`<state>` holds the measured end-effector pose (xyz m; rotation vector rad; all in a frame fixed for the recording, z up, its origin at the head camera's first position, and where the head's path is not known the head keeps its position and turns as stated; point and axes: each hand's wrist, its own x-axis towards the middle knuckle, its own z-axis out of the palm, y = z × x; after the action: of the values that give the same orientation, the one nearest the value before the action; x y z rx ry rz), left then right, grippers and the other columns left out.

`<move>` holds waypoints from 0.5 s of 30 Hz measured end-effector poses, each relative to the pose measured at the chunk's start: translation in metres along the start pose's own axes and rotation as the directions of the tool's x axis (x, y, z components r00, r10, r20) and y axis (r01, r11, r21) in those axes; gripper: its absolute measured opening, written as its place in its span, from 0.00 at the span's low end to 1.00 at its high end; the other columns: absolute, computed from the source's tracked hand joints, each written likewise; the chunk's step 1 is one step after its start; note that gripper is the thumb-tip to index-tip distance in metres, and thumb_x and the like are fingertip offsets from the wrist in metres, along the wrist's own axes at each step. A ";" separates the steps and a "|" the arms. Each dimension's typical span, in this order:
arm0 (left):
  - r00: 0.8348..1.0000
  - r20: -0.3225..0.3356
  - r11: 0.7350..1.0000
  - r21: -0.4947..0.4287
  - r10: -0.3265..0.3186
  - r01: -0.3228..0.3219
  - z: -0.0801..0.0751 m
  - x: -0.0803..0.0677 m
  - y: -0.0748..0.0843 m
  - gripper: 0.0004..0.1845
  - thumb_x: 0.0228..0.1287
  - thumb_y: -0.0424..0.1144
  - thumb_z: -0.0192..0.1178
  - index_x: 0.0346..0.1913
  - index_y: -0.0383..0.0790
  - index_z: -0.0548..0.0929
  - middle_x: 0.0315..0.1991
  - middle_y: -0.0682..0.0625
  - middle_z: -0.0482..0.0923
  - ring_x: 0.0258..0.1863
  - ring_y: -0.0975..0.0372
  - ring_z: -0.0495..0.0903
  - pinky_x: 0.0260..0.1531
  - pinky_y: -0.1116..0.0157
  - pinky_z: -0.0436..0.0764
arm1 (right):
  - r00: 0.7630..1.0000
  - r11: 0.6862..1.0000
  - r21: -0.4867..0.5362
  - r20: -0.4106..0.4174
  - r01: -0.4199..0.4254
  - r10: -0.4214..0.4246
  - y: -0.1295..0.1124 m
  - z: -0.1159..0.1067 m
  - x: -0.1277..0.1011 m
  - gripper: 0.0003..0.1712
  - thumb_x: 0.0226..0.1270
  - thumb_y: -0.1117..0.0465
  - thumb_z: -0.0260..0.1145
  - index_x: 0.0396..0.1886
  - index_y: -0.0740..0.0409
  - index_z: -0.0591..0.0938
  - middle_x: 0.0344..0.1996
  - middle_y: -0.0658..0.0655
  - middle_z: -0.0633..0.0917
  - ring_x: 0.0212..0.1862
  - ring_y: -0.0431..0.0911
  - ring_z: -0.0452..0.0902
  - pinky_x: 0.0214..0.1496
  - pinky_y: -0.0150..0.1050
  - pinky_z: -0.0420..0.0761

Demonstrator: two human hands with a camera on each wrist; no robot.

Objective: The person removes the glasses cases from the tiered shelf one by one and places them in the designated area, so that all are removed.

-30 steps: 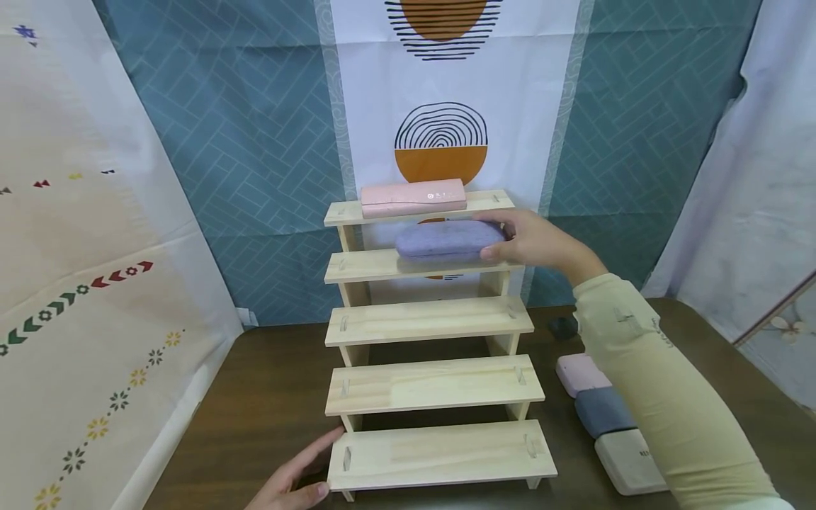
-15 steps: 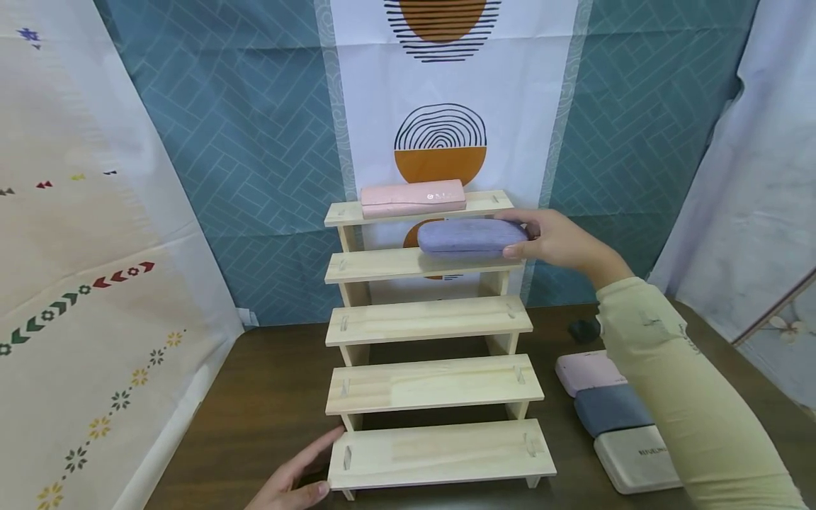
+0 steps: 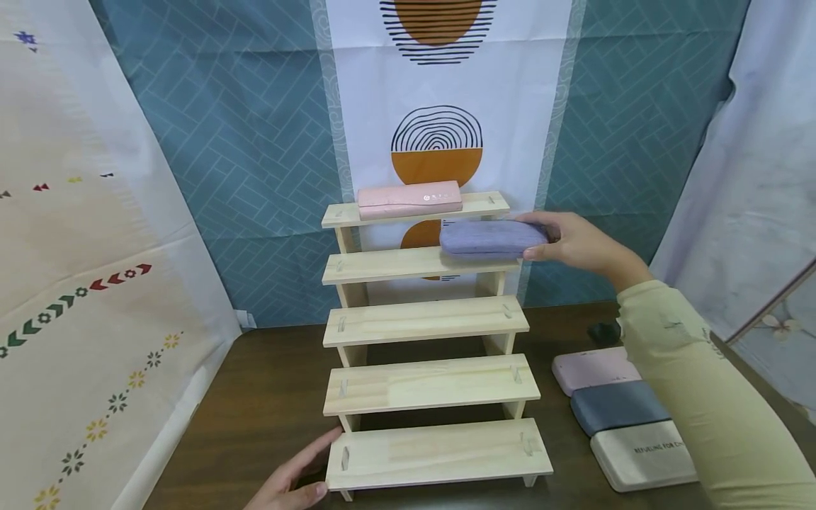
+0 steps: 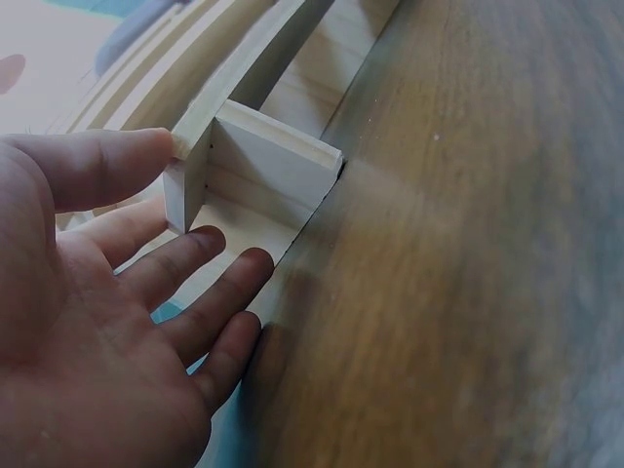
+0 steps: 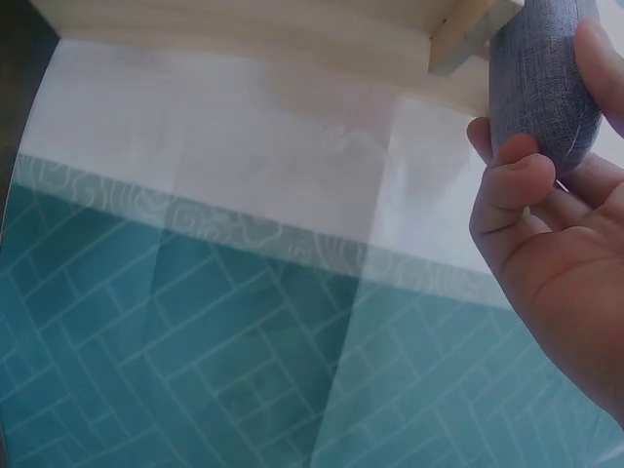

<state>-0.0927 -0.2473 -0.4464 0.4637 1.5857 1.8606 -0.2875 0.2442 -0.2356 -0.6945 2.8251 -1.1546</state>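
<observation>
- the right hand (image 3: 576, 241) grips the right end of a purple glasses case (image 3: 491, 238), thumb on top and fingers curled under, as the right wrist view shows (image 5: 541, 83).
- the purple glasses case sits at the right end of the second step from the top of the wooden step rack (image 3: 427, 386), its right end overhanging that step's right edge; whether its underside touches the board cannot be told.
- the case looks like a rigid shell covered in woven fabric: probably light, stiff enough not to bend under a one-end grip, and the textile should give fingers good friction.
- its rounded ends fit a palm, so an end-on pinch like this one seems sound; gripping across the long middle would likely give steadier control when levelling it.
- it is unlikely to be fragile, though any hinge seam along the long edge is best kept away from squeezing.
- the left hand (image 3: 290, 482) lies with fingers straight and spread against the front left corner of the rack's bottom step; the left wrist view shows the thumb (image 4: 107, 166) on the step's edge, holding nothing.
- a pink case (image 3: 409, 199) lies on the left part of the top step.
- three more cases, pink (image 3: 593, 368), blue-grey (image 3: 615, 405) and white (image 3: 640, 460), lie side by side on the brown table (image 3: 255, 397), right of the rack.
</observation>
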 end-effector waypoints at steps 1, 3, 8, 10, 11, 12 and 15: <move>1.000 0.007 1.000 0.000 0.006 -0.006 0.000 0.000 0.000 0.33 0.74 0.33 0.43 0.75 0.39 0.42 0.72 0.36 0.35 0.65 0.54 0.55 0.59 0.62 0.64 | 1.000 1.000 -0.006 0.001 -0.003 0.003 0.001 -0.001 -0.001 0.35 0.62 0.54 0.67 0.68 0.54 0.68 0.54 0.59 0.73 0.49 0.52 0.69 0.48 0.48 0.71; 1.000 -0.005 0.999 0.032 0.010 -0.010 0.000 0.000 0.000 0.32 0.74 0.33 0.43 0.75 0.39 0.44 0.72 0.37 0.37 0.65 0.56 0.55 0.58 0.64 0.64 | 1.000 1.000 -0.012 0.003 -0.006 0.006 0.004 -0.002 -0.004 0.35 0.63 0.54 0.67 0.68 0.55 0.67 0.54 0.59 0.73 0.49 0.53 0.68 0.47 0.48 0.71; 1.000 -0.026 0.997 0.075 0.016 -0.014 -0.001 0.000 0.001 0.31 0.74 0.33 0.44 0.75 0.40 0.47 0.73 0.38 0.38 0.65 0.59 0.54 0.57 0.67 0.63 | 1.000 1.000 -0.016 -0.001 -0.013 0.013 0.008 -0.006 -0.010 0.35 0.64 0.54 0.66 0.68 0.55 0.67 0.53 0.59 0.74 0.48 0.52 0.69 0.46 0.46 0.72; 1.000 -0.018 0.998 0.055 0.016 -0.015 -0.001 0.001 0.001 0.31 0.74 0.33 0.43 0.75 0.39 0.46 0.72 0.37 0.37 0.65 0.57 0.54 0.58 0.65 0.64 | 1.000 1.000 -0.017 -0.005 -0.015 0.015 0.010 -0.008 -0.012 0.34 0.64 0.54 0.66 0.68 0.55 0.67 0.53 0.59 0.74 0.48 0.51 0.69 0.46 0.46 0.72; 1.000 -0.003 1.000 0.024 0.015 -0.015 -0.001 0.002 0.000 0.32 0.74 0.32 0.43 0.75 0.39 0.44 0.72 0.36 0.36 0.65 0.56 0.55 0.58 0.63 0.64 | 1.000 1.000 -0.022 -0.007 -0.017 0.016 0.011 -0.009 -0.013 0.34 0.64 0.54 0.66 0.68 0.55 0.67 0.53 0.59 0.74 0.48 0.51 0.69 0.46 0.46 0.72; 1.000 -0.002 1.000 0.023 0.010 -0.010 -0.001 0.002 0.001 0.32 0.74 0.32 0.42 0.75 0.39 0.43 0.72 0.36 0.35 0.65 0.54 0.54 0.59 0.62 0.64 | 1.000 0.999 -0.035 -0.009 -0.013 0.013 0.011 -0.010 -0.014 0.34 0.64 0.54 0.66 0.68 0.56 0.67 0.53 0.59 0.74 0.48 0.52 0.69 0.46 0.46 0.71; 1.000 -0.019 0.998 0.067 0.004 -0.002 -0.001 0.002 0.001 0.32 0.74 0.33 0.43 0.75 0.38 0.45 0.72 0.35 0.37 0.64 0.51 0.53 0.57 0.63 0.64 | 1.000 0.998 -0.066 -0.015 -0.020 0.019 0.015 -0.012 -0.018 0.33 0.64 0.53 0.66 0.67 0.55 0.68 0.52 0.59 0.75 0.48 0.52 0.69 0.46 0.48 0.71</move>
<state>-0.0952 -0.2471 -0.4458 0.4797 1.6645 1.8237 -0.2792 0.2689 -0.2400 -0.6625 2.8869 -1.0723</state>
